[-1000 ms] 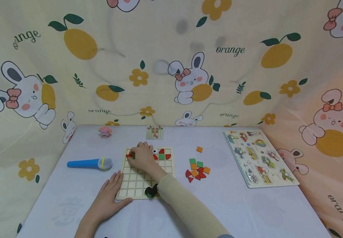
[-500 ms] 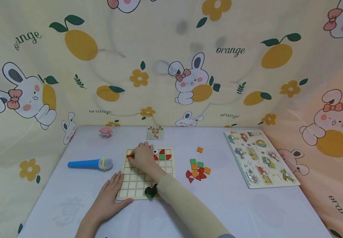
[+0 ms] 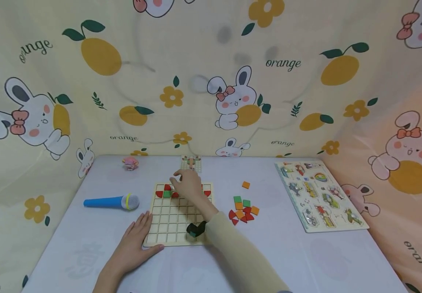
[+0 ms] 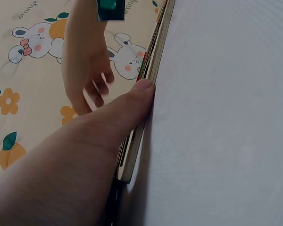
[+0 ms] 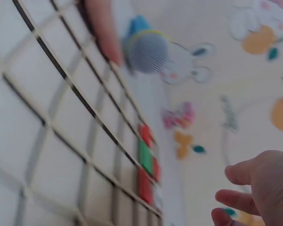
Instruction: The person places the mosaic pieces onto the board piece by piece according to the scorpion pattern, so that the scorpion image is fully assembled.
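Note:
A pale wooden grid board (image 3: 167,221) lies on the white table. Near its far left corner, red quarter-round pieces sit around a green square (image 3: 167,194); the same green square (image 5: 145,155) shows in the right wrist view. My right hand (image 3: 189,185) hovers over the board's far edge and covers some of the pieces there. In the right wrist view, the fingers of the right hand (image 5: 269,190) are apart with nothing visible between them. My left hand (image 3: 134,242) lies at the near left corner, and its thumb (image 4: 137,94) rests on the board's edge.
Loose orange, green and red tiles (image 3: 246,203) lie right of the board. Left of it is a blue toy microphone (image 3: 104,202). A small pattern card (image 3: 196,166) and a pink toy (image 3: 130,163) are behind. A picture puzzle board (image 3: 320,199) lies at the right.
My right hand has let go of the green square and moved right and away from me, uncovering the pieces at the far left. My left hand has stayed in place.

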Motion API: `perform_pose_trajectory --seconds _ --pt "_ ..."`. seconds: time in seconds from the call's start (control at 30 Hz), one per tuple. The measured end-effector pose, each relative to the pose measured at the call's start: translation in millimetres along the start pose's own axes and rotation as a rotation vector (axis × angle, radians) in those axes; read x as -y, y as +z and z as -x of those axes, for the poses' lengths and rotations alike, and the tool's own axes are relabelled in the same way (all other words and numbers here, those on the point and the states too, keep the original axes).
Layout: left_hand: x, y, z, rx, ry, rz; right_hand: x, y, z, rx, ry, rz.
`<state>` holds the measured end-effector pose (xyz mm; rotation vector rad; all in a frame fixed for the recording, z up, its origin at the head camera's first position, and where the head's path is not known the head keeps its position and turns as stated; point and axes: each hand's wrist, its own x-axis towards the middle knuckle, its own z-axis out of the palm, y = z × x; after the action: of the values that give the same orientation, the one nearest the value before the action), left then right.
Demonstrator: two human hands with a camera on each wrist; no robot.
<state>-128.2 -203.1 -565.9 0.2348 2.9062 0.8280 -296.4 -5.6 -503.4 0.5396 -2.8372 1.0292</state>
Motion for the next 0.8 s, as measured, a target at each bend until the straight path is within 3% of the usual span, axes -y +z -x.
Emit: perform_pose_trajectory --seconds 0.2,0.4,0.57,0.8 --pt "-0.1 2.3 -2.1 0.035 -0.028 0.006 -37 -48 21 -0.063 0.039 -0.168" --pt "1.2 0.5 -2.9 0.021 -0.031 -0.008 -73 -84 45 -0.143 0.068 -0.156" --pt "0.9 -1.1 -4.1 0.016 -0.028 -0.006 -97 -110 63 -0.202 0.14 -0.131" --pt "1.3 0.3 -2.6 0.034 -0.029 -0.009 -131 -134 92 -0.204 0.217 -0.172"
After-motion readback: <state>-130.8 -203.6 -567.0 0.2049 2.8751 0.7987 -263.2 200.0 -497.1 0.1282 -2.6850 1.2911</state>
